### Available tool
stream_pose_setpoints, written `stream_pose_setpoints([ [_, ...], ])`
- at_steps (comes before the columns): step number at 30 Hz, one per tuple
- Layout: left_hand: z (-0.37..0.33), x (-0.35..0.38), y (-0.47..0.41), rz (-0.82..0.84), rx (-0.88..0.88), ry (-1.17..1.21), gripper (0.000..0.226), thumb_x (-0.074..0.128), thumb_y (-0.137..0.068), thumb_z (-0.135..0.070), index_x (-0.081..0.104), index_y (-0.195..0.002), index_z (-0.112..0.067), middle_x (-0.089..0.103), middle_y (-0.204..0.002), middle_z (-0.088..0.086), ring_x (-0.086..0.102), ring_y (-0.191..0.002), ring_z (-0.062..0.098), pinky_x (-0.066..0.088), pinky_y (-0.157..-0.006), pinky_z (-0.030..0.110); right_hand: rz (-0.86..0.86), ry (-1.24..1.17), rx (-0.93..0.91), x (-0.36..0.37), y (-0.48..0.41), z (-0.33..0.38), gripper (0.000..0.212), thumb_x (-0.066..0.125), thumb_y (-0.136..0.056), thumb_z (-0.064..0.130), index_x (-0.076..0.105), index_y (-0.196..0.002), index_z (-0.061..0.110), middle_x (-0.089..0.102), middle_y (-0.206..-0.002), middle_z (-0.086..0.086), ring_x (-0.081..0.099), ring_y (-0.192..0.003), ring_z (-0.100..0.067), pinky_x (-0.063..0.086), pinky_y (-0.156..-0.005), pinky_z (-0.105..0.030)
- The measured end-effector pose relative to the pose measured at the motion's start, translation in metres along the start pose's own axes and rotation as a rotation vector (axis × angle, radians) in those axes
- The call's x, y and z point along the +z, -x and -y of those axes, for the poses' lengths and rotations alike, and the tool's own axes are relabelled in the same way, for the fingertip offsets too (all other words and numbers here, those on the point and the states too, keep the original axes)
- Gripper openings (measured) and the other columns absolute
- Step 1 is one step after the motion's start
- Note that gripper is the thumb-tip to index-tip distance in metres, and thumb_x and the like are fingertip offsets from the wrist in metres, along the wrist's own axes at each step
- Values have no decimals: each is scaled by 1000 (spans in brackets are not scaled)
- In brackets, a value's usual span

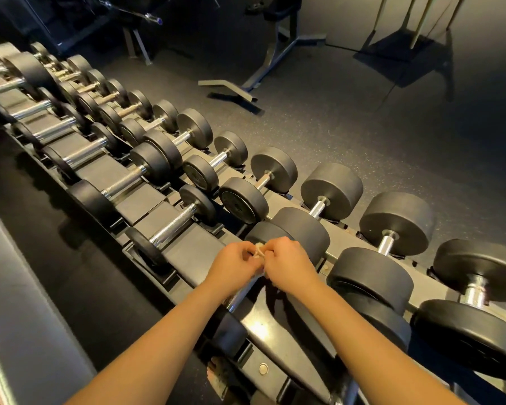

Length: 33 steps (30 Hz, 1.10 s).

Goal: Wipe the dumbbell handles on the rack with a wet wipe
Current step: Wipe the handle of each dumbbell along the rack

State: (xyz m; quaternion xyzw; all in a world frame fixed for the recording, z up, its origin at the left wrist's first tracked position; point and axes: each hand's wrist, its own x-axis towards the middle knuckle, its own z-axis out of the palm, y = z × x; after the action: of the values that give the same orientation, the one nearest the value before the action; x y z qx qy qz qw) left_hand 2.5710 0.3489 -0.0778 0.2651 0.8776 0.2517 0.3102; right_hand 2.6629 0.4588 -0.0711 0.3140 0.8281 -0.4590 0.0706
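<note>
Your forearms (164, 340) fill the bottom, left hand (231, 267) and right hand (289, 264) each with a curled grip pinching one small bunched-up wet wipe (259, 252), just above a chrome dumbbell handle (243, 293) on the rack (263, 325). Fat black dumbbell heads (304, 229) crowd your right; bench frame (254, 80) sits far back.

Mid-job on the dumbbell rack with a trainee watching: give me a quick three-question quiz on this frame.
1. True or false: the wet wipe lies spread flat along a dumbbell handle.
2. Which holds the wipe? A) left hand only B) right hand only C) both hands
3. Fill in: the chrome handle just below the hands belongs to a dumbbell in the rack's ____ row (near or far, from the person).

Key: 1 false, it is bunched up between the fingertips; 2 C; 3 near.
</note>
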Motion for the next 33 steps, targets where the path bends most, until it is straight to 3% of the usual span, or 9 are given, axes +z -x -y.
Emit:
stream_pose_setpoints([
  [5, -6, 16, -13, -139, -106, -90, 22, 69, -85, -13, 63, -64, -8, 55, -61, 7, 58, -66, 24, 55, -68, 44, -460, 90, -196, -15, -12, -8, 22, 51, -103, 21, 70, -113, 18, 68, -104, 1, 61, -93, -13, 46, -77, -24],
  [7, -7, 21, -14, -205, -158, -43, 20, 68, -85, -12, 58, -68, -13, 53, -64, 3, 58, -68, 24, 49, -61, 38, -414, 1, -234, -9, -30, -11, 26, 52, -103, 23, 66, -123, 18, 64, -115, 2, 56, -106, -11, 42, -86, -24],
  [9, -10, 23, -12, -285, -169, -12, 13, 65, -87, -11, 53, -85, -16, 54, -75, 1, 55, -72, 21, 39, -57, 32, -241, -163, -168, -2, -49, -15, 29, 50, -105, 26, 65, -129, 20, 62, -121, 4, 52, -108, -6, 39, -90, -23],
  [12, -8, 28, -9, -357, -169, -17, 13, 59, -91, -10, 51, -94, -20, 56, -84, 2, 54, -79, 21, 33, -58, 29, -189, -231, -109, 11, -61, -25, 26, 46, -107, 32, 70, -96, 28, 69, -93, 5, 57, -83, -6, 40, -73, -27],
  [16, 1, 27, -17, -337, -188, -129, 9, 58, -97, -17, 65, -97, -22, 64, -91, 0, 59, -86, 20, 46, -68, 33, -227, -279, -103, 16, -65, -34, 29, 48, -105, 36, 70, -89, 28, 64, -77, 9, 59, -76, -7, 38, -63, -23],
  [20, 3, 18, -35, -215, -286, -173, 15, 63, -91, -13, 68, -80, -23, 67, -83, 2, 64, -82, 21, 57, -73, 36, -253, -301, -89, 20, -68, -36, 27, 49, -104, 37, 63, -81, 35, 58, -67, 12, 58, -69, -9, 38, -61, -24],
  [26, 8, 12, -56, -56, -484, 20, 3, 62, -93, -10, 63, -91, -8, 70, -93, 15, 71, -89, 30, 62, -85, 45, -249, -307, -86, 20, -70, -37, 25, 49, -104, 36, 67, -87, 32, 63, -72, 9, 61, -72, -11, 41, -64, -24],
  [28, 7, 10, -49, -45, -431, -3, 12, 59, -95, -12, 67, -87, -7, 69, -88, 12, 70, -87, 27, 61, -82, 42, -252, -308, -84, 21, -69, -38, 23, 49, -104, 37, 69, -93, 32, 65, -78, 11, 62, -77, -9, 42, -66, -23],
  [33, -4, 17, -15, -55, -18, -318, 21, 60, -93, -24, 75, -80, -16, 67, -73, 1, 62, -69, 19, 53, -63, 39, -277, -307, -76, 23, -71, -37, 22, 50, -103, 36, 71, -100, 31, 68, -87, 13, 61, -83, -7, 45, -69, -22],
])
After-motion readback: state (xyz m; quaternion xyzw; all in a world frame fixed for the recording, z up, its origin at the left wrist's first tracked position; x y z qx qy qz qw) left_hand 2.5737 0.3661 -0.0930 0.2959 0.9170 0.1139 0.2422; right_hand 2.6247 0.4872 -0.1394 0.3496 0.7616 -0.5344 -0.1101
